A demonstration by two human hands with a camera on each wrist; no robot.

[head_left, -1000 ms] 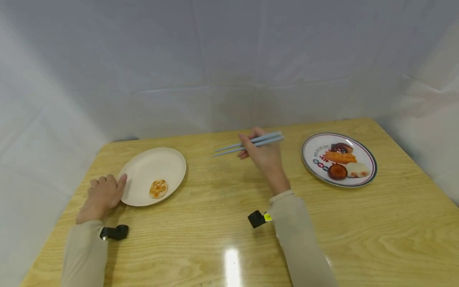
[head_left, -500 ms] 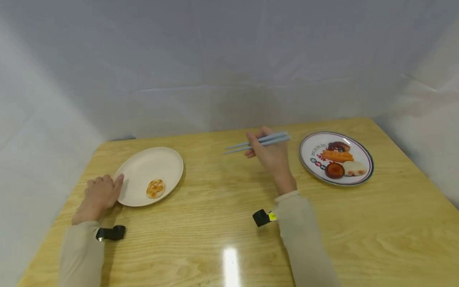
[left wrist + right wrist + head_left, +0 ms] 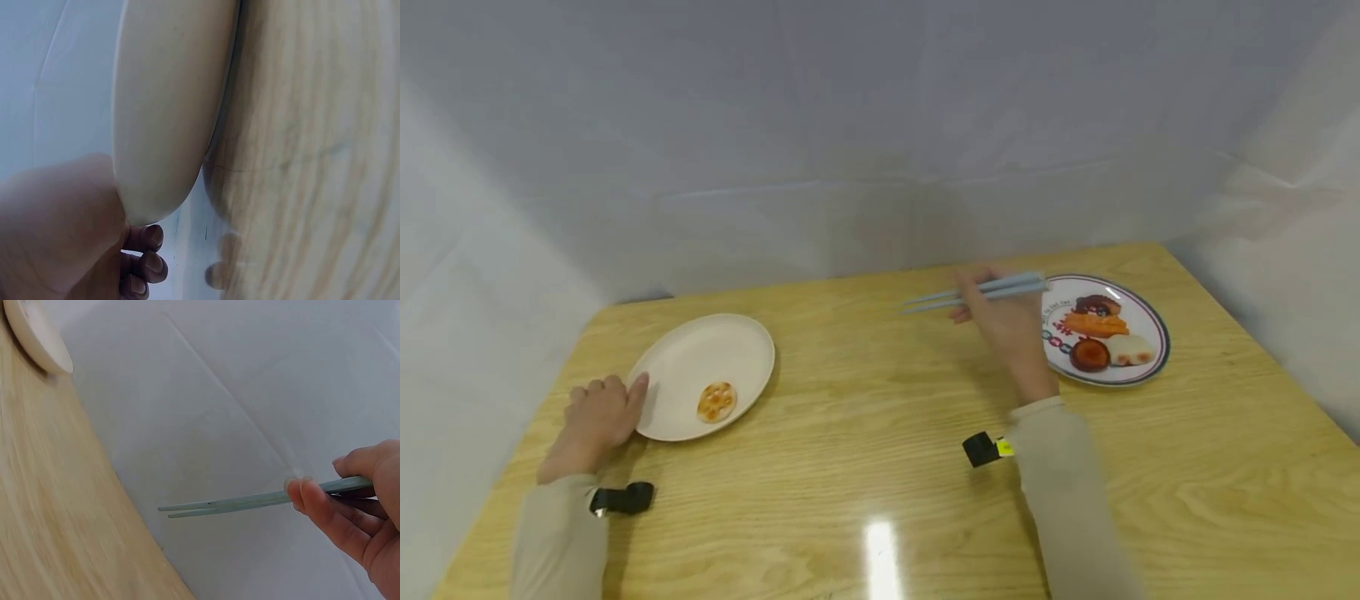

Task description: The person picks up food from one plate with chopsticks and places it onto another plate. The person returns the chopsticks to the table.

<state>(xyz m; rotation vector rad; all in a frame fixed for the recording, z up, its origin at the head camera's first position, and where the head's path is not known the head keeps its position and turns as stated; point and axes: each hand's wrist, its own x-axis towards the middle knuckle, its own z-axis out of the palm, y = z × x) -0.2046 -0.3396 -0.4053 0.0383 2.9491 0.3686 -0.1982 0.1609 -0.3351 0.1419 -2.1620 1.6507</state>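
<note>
At the left, my left hand (image 3: 597, 417) grips the near-left rim of a cream plate (image 3: 692, 358), thumb over the edge and fingers curled beneath it in the left wrist view. One flat round piece of food with holes, like a lotus root slice (image 3: 717, 402), lies on that plate. My right hand (image 3: 1011, 337) holds a pair of pale blue chopsticks (image 3: 936, 302) above the table, their tips pointing left and slightly apart, nothing between them. Behind the right hand is a patterned white plate (image 3: 1078, 288), its left edge partly hidden.
The patterned plate bears a dark brown piece (image 3: 1097, 305), an orange fried piece (image 3: 1093, 325), a round brown piece (image 3: 1090, 354) and a white browned piece (image 3: 1130, 350). A white sheet (image 3: 850, 125) hangs behind the wooden table (image 3: 835, 450).
My right hand has moved right with the chopsticks, toward the patterned plate, and overlaps its left edge in the head view. The left hand stays at the cream plate. The view has shifted slightly.
</note>
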